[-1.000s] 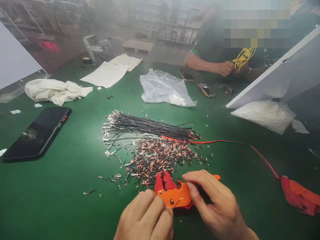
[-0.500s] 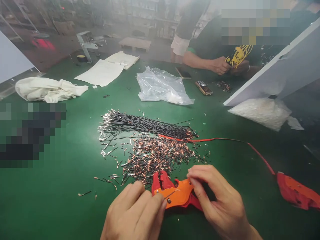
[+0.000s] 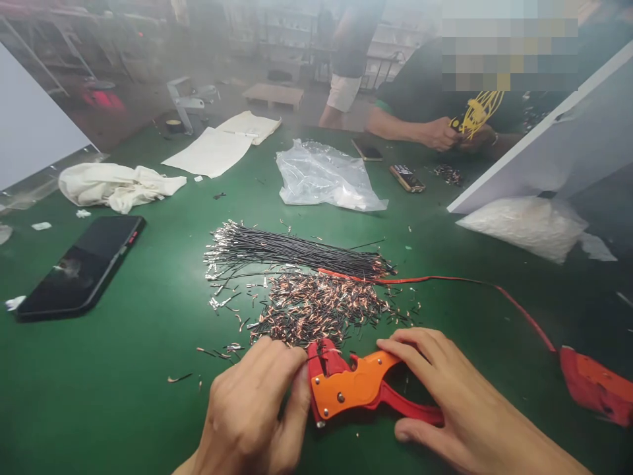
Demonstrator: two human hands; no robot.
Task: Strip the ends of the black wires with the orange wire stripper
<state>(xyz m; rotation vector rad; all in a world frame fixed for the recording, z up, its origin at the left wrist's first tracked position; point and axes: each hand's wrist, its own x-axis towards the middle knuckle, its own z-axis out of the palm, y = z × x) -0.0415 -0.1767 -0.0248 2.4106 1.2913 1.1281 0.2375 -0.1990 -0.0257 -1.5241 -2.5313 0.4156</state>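
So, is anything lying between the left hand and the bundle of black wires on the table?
Yes. The heap of cut wire bits lies between the left hand and the black wires. The red and orange stripper, held by the right hand, is beside that hand, not in the path.

green table | white panels (both sides) | shelving behind, seemingly hazy

workshop | green bench | cut wire bundle | shelving racks

Counts: one orange stripper; one wire bundle; one heap of cut ends; three phones; two plastic bags; one cloth.
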